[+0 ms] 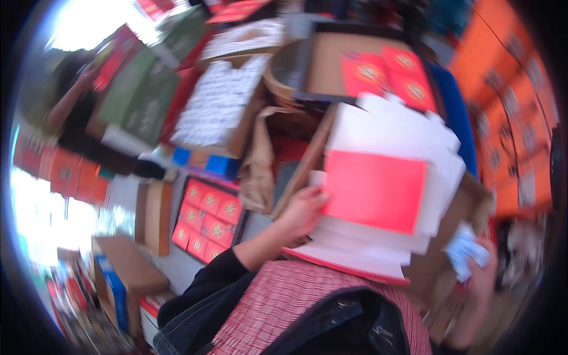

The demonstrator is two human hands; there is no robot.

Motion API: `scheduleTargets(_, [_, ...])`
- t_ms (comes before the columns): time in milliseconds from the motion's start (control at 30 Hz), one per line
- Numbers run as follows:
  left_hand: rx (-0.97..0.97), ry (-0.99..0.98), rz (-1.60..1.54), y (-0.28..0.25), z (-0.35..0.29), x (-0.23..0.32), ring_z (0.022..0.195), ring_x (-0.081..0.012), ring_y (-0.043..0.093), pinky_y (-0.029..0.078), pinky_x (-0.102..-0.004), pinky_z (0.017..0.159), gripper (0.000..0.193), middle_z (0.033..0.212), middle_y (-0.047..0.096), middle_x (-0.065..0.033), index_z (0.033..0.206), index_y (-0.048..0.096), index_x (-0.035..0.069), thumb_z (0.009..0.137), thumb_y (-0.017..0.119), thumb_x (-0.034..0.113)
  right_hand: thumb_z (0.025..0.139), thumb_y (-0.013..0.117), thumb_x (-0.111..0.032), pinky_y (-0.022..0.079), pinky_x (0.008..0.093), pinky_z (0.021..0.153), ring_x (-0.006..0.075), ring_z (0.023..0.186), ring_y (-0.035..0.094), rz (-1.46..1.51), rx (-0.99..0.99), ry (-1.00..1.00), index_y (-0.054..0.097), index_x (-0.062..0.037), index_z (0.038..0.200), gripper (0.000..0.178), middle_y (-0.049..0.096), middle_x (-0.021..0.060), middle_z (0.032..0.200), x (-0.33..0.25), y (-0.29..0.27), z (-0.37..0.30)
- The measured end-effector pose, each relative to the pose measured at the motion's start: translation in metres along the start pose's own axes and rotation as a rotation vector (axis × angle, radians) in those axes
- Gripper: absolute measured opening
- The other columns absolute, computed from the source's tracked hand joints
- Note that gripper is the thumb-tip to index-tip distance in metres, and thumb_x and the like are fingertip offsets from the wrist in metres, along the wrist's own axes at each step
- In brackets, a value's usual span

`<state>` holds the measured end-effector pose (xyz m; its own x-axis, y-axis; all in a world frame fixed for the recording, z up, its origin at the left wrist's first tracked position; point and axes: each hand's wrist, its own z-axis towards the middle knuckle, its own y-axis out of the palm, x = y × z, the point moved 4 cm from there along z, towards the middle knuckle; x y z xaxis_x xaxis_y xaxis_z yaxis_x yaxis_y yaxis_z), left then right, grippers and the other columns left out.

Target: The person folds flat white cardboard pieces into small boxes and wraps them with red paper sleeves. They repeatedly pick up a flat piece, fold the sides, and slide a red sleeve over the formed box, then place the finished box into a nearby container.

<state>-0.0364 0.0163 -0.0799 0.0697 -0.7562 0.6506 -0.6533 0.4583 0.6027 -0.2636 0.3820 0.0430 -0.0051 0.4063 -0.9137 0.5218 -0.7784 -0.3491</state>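
A fanned stack of white die-cut cardboard sheets (390, 127) leans in front of my lap. On top lies a red panel (376, 192), and a red edge shows at the bottom of the stack. My left hand (305, 210) is closed at the left edge of these sheets, with the thumb side toward the red panel. Off to the right, my right hand (484, 269) grips a crumpled pale blue and white piece (464, 251), cloth or paper; blur hides which. An open brown carton (455, 216) sits behind and below the sheets.
Beyond stand a black-rimmed tray (349, 41) with red boxes and a carton of white packets (222, 103). Another tray of red boxes (207, 219) lies at left. Orange cartons (509, 112) are stacked at right. A person's arm (65, 106) shows at far left.
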Motion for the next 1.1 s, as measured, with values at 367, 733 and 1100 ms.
scheduleTargets(367, [-0.262, 0.04, -0.2, 0.01, -0.005, -0.001, 0.112, -0.0178, 0.055, 0.04, -0.0375, 0.103, 0.034, 0.12, 0.057, -0.0069, 0.125, 0.048, 0.001, 0.094, 0.054, 0.014, 0.088, 0.056, -0.014, 0.038, 0.027, 0.094, 0.0173, 0.111, 0.049, 0.252, -0.123, -0.488, 0.035, 0.0003, 0.134, 0.052, 0.048, 0.0131, 0.125, -0.122, 0.104, 0.069])
scheduleTargets(733, [-0.458, 0.192, -0.202, 0.08, -0.013, 0.005, 0.12, -0.0169, 0.048, 0.041, -0.0356, 0.1, 0.06, 0.13, 0.05, -0.0044, 0.136, 0.036, 0.008, 0.085, 0.068, 0.015, 0.08, 0.067, -0.012, 0.04, 0.0366, 0.099, 0.0226, 0.118, 0.047, 0.554, -0.16, -0.504, 0.028, -0.0023, 0.139, 0.071, 0.045, 0.0128, 0.129, -0.091, 0.199, 0.056])
scheduleTargets(1100, [-0.392, 0.059, -0.033, 0.073, -0.028, 0.002, 0.118, -0.0304, 0.054, 0.044, -0.0463, 0.099, 0.047, 0.128, 0.053, -0.0148, 0.133, 0.04, 0.004, 0.09, 0.058, 0.01, 0.083, 0.066, -0.007, 0.052, 0.0328, 0.085, 0.0227, 0.111, 0.054, 0.73, -0.167, -0.189, 0.018, 0.0029, 0.14, 0.075, 0.047, 0.0168, 0.122, -0.068, 0.217, 0.076])
